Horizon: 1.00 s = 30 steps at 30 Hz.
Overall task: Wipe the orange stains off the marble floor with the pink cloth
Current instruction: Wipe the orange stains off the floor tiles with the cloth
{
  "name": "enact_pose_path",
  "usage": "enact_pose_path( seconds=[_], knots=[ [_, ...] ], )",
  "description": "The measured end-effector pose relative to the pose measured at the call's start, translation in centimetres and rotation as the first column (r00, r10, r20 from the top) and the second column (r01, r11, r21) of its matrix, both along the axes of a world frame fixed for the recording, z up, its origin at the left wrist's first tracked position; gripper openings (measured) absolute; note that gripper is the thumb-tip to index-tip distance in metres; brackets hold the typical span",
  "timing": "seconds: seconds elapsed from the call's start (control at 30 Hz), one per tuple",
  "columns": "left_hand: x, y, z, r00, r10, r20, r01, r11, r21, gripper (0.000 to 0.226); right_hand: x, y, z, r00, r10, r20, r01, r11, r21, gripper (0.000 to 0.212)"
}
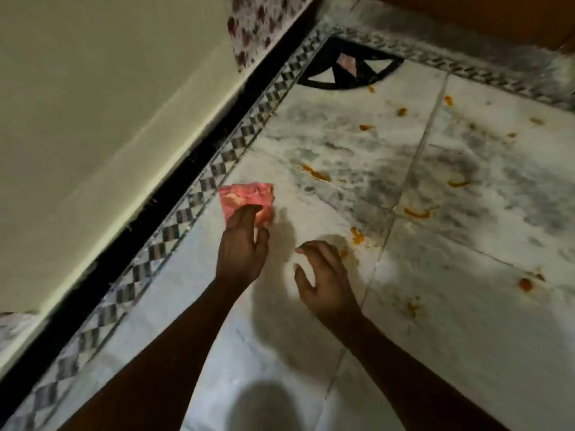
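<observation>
Reaching left hand (241, 244), fingers loosely spread, touching pink cloth (247, 202); right hand (323, 278) spread beside; orange stains (315, 174) beyond cloth.

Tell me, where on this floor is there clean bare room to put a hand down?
Clean marble lies between the two forearms, and beside the checkered border below the pink cloth under the left hand. Right of the right hand it is crowded: orange stains dot the slabs up to the black corner inlay.
</observation>
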State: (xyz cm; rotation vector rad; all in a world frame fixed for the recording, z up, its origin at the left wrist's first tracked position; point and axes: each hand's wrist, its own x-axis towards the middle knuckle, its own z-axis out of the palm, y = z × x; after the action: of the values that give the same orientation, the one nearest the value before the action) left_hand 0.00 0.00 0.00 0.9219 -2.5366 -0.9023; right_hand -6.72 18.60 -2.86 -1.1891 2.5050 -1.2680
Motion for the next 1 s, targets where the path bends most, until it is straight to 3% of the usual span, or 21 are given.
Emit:
enact_pose_path(
  seconds=[0.13,0.23,0.33,0.5,0.63,0.67,0.73,0.8,0.83,0.87,0.9,0.93,1.0],
  knots=[
    [-2.6,-4.9,-9.1,0.967,0.043,0.249,-0.018,0.994,-0.103,0.081,0.8,1.5,-11.6,0.966,0.139,-0.218,-0.104,0.981,0.164,0.035],
    [-4.7,-7.5,-13.1,0.915,0.047,0.4,-0.021,0.997,-0.068,0.087,0.7,2.2,-14.9,0.93,0.19,-0.313,-0.124,0.968,0.219,0.042],
    [-5.2,-7.4,-14.8,0.904,0.026,0.426,0.067,0.977,-0.201,0.075,0.5,2.0,-15.1,0.93,0.158,-0.331,-0.093,0.974,0.205,0.042],
    [-1.8,-3.7,-15.6,0.888,-0.244,0.391,0.359,0.898,-0.256,0.067,0.1,5.3,-15.0,0.931,0.215,-0.296,-0.142,0.957,0.252,0.044],
    [-5.6,-3.0,-15.2,0.878,0.102,0.467,-0.004,0.979,-0.206,0.079,0.4,7.1,-15.1,0.934,0.199,-0.297,-0.094,0.938,0.333,0.049],
    [-6.5,-2.2,-15.1,0.877,0.127,0.463,-0.027,0.976,-0.217,0.079,0.5,7.1,-15.1,0.934,0.196,-0.297,-0.092,0.94,0.33,0.05],
    [-7.3,0.1,-15.4,0.915,-0.063,0.399,0.189,0.94,-0.285,0.075,0.6,7.3,-15.2,0.933,0.188,-0.306,-0.086,0.944,0.318,0.049],
    [-6.1,2.1,-15.6,0.849,-0.386,0.361,0.507,0.787,-0.351,0.068,1.1,8.2,-15.4,0.932,0.168,-0.322,-0.071,0.954,0.292,0.047],
    [-5.0,2.2,-15.5,0.813,-0.459,0.358,0.576,0.728,-0.372,0.066,1.4,8.9,-15.3,0.931,0.16,-0.327,-0.068,0.958,0.278,0.046],
    [-3.9,1.9,-15.5,0.815,-0.443,0.373,0.568,0.736,-0.369,0.066,1.5,9.6,-15.2,0.931,0.155,-0.33,-0.065,0.961,0.267,0.045],
    [-3.0,1.7,-15.4,0.863,-0.334,0.38,0.468,0.813,-0.348,0.067,1.7,10.2,-15.1,0.93,0.149,-0.335,-0.06,0.963,0.262,0.045],
    [-2.6,1.4,-15.3,0.911,-0.141,0.387,0.275,0.908,-0.317,0.071,1.7,10.4,-15.1,0.93,0.149,-0.337,-0.059,0.963,0.264,0.045],
    [-4.0,1.0,-15.3,0.887,0.182,0.423,-0.082,0.966,-0.244,0.08,1.7,10.2,-14.9,0.93,0.143,-0.338,-0.053,0.964,0.261,0.045]
  ],
)
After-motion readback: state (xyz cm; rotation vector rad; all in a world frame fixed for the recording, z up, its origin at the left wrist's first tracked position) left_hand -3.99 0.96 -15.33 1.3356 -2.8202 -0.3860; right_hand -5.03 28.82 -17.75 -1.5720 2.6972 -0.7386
